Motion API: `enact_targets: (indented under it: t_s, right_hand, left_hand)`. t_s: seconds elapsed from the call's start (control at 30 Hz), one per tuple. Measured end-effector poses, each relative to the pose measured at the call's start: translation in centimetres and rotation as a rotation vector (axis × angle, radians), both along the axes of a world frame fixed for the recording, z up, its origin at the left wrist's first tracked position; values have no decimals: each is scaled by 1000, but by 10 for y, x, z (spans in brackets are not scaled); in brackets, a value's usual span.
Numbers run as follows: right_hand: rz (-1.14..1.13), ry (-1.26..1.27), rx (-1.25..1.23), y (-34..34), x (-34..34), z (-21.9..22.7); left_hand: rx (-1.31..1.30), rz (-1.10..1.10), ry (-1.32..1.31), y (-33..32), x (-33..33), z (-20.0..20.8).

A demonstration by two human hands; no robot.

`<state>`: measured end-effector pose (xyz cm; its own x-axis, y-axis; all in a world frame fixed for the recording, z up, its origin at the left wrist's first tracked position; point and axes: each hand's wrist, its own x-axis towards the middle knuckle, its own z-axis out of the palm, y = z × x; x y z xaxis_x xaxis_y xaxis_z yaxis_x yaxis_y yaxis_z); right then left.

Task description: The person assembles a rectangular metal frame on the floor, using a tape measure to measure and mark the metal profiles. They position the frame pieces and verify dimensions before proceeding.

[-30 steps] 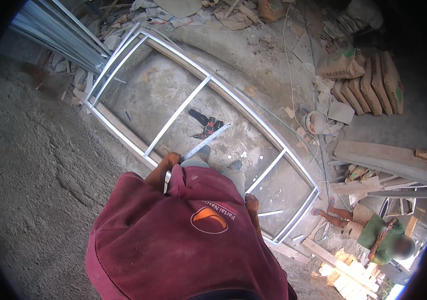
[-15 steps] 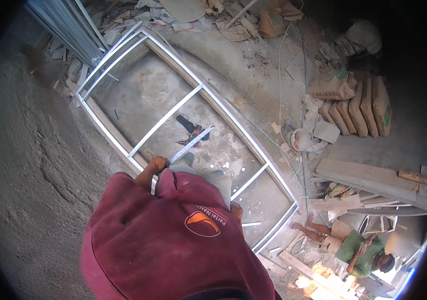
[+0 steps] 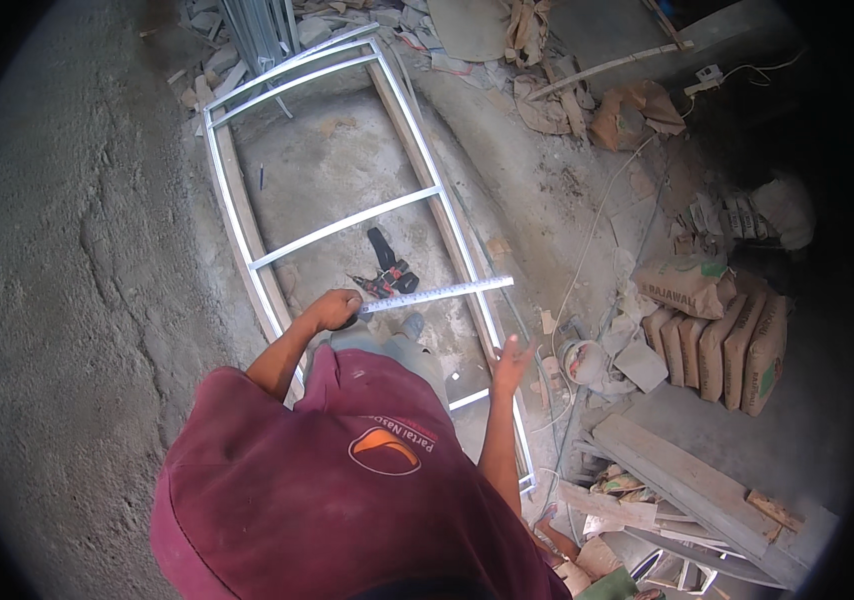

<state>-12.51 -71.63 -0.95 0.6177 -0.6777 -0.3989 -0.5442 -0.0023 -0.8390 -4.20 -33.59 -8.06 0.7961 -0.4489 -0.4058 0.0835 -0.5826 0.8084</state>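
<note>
My left hand [image 3: 337, 308] is closed around a tape measure, whose case is mostly hidden in the fingers. Its pale blade [image 3: 437, 294] sticks out to the right and crosses above the right rail of a silvery metal frame [image 3: 347, 228]. Near that same rail, my right hand [image 3: 513, 362] is raised with its fingers apart and holds nothing. I cannot tell whether it touches the rail. On the floor inside the frame, just beyond the blade, lies a black-and-red tool [image 3: 397, 277].
Long metal profiles [image 3: 252, 35] lean at the far left among rubble. Stacked brown sacks [image 3: 722, 340], a bucket [image 3: 582, 360] and a cable [image 3: 602, 195] are to the right. Planks [image 3: 687, 490] lie at the lower right, where another person's leg [image 3: 555, 538] shows.
My view has turned, shifting the frame. My right hand has come up from beside my leg to the right rail. The tape blade now reaches across that rail.
</note>
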Motion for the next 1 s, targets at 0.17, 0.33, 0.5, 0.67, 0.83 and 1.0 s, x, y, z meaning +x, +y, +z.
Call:
enact_targets:
  t_s: [0.17, 0.33, 0.5, 0.67, 0.83, 1.0]
  right_hand:
    - [71, -74, 52, -54, 96, 35]
    - [263, -106, 228, -69, 113, -9]
    - [436, -103, 258, -33, 111, -31]
    - [598, -64, 310, 1, 111, -36]
    - [1102, -2, 347, 60, 84, -19]
    - [1275, 66, 242, 101, 25, -45]
  left_hand:
    - [-48, -15, -63, -59, 2, 36]
    - [1, 157, -12, -84, -38, 60]
    - [57, 335, 103, -84, -93, 78]
    - [-21, 506, 138, -75, -126, 91]
    - [-100, 607, 112, -90, -132, 104]
    - [-131, 789, 166, -112, -103, 86]
